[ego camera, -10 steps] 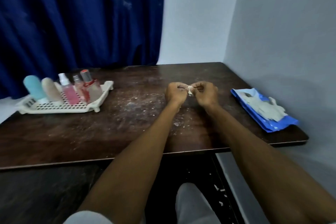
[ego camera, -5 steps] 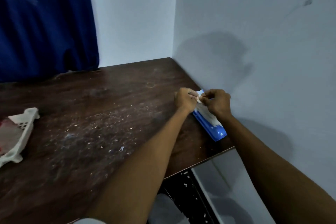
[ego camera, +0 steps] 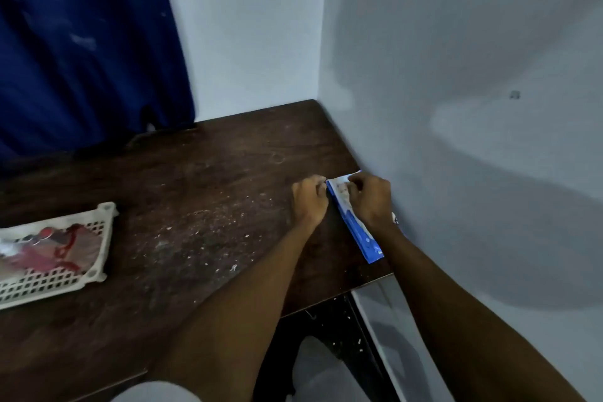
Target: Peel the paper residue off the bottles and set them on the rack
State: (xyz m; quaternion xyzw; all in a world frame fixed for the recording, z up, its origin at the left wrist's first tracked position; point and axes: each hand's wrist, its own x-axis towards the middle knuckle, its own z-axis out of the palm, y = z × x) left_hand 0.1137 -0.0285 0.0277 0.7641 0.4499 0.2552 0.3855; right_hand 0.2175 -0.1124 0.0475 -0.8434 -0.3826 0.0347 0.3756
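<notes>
My left hand (ego camera: 310, 202) and my right hand (ego camera: 372, 202) are close together at the table's right edge, over a blue sheet (ego camera: 365, 241) that lies against the wall. My left hand is a closed fist beside the sheet's left edge. My right hand's fingers are pinched on a small pale paper scrap (ego camera: 342, 189) just above the sheet's far end. At the far left, the white perforated rack (ego camera: 101, 238) holds several bottles (ego camera: 62, 248), blurred, pinkish and red, lying on it.
The dark wooden table (ego camera: 202, 192) is strewn with small white paper flecks in its middle. A grey wall runs along the table's right side, and a blue curtain (ego camera: 81, 42) hangs behind it. The table's front edge is near my forearms.
The view has swung right, so the rack has slid to the left edge. Both hands carried the paper scrap from the table's middle to the blue sheet, and they have drawn slightly apart.
</notes>
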